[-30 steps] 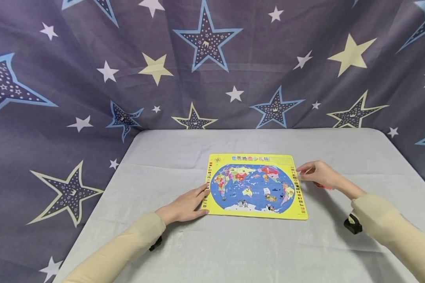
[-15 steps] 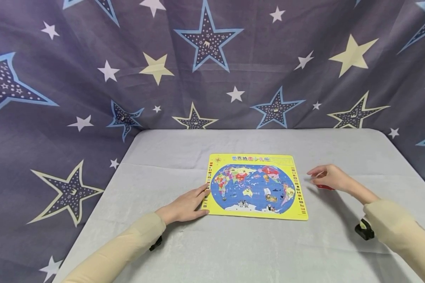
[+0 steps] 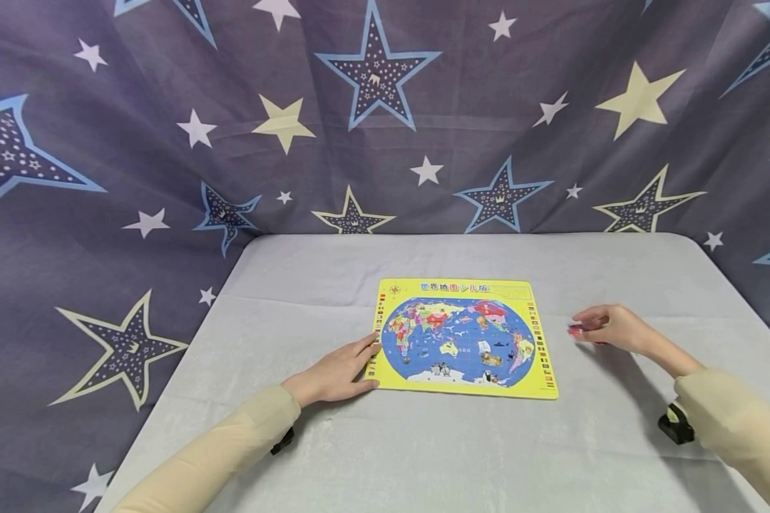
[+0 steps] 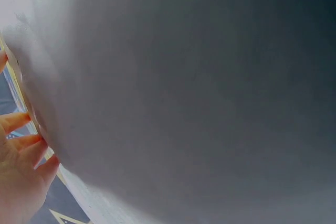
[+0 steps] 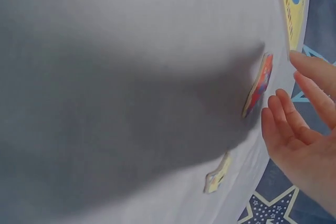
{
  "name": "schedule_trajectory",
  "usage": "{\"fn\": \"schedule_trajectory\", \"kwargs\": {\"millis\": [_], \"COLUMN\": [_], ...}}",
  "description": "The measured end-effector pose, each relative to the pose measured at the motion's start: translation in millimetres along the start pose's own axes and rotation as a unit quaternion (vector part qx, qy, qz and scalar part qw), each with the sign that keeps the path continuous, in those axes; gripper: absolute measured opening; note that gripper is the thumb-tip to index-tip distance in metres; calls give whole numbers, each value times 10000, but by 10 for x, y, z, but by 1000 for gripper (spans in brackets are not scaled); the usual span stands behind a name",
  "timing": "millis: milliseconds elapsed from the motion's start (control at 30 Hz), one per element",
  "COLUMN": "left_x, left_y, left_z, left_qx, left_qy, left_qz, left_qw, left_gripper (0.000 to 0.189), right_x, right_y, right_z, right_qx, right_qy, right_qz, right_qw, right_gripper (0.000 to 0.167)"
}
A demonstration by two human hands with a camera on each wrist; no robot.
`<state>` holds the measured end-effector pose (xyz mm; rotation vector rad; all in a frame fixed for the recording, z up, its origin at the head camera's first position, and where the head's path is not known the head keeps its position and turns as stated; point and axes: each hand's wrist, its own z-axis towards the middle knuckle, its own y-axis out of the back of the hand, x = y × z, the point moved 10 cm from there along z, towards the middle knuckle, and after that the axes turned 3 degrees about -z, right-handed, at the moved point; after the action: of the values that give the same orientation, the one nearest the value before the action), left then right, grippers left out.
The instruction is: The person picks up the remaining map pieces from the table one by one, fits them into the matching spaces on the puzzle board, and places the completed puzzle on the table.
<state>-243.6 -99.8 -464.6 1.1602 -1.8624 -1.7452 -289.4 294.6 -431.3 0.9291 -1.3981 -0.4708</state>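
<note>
A world map puzzle with a yellow border and a blue oval map lies flat on the table. My left hand rests at its left edge, fingers spread along the border; the left wrist view shows these fingertips at the board's edge. Right of the board, my right hand hovers with loosely bent fingers over a red and blue puzzle piece. In the right wrist view the fingers stand apart from that piece and hold nothing. A smaller pale yellow piece lies nearby, hidden in the head view.
Pale grey cloth covers the table. Behind and beside it hangs a dark curtain printed with stars. A black wrist-worn device sits under the right sleeve.
My right hand has moved right and toward me, away from the board's right edge to above the red piece. My left hand and the board have stayed in place.
</note>
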Motion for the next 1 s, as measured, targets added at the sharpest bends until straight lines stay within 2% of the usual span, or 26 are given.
{"fn": "schedule_trajectory", "kwargs": {"millis": [300, 767, 1000], "left_x": [-13, 0, 1], "left_y": [13, 2, 4], "left_z": [0, 7, 10], "left_qx": [-7, -14, -25], "left_qy": [8, 12, 22], "left_qz": [13, 42, 6], "left_qw": [10000, 10000, 10000], "left_gripper": [67, 68, 69], "right_x": [-60, -121, -169], "right_y": [-8, -18, -43], "right_z": [-28, -8, 9], "right_qx": [-27, -112, -26], "right_qy": [45, 123, 75], "right_qz": [-239, -284, -252], "right_qw": [9997, 9995, 9997], "right_gripper": [41, 38, 39]}}
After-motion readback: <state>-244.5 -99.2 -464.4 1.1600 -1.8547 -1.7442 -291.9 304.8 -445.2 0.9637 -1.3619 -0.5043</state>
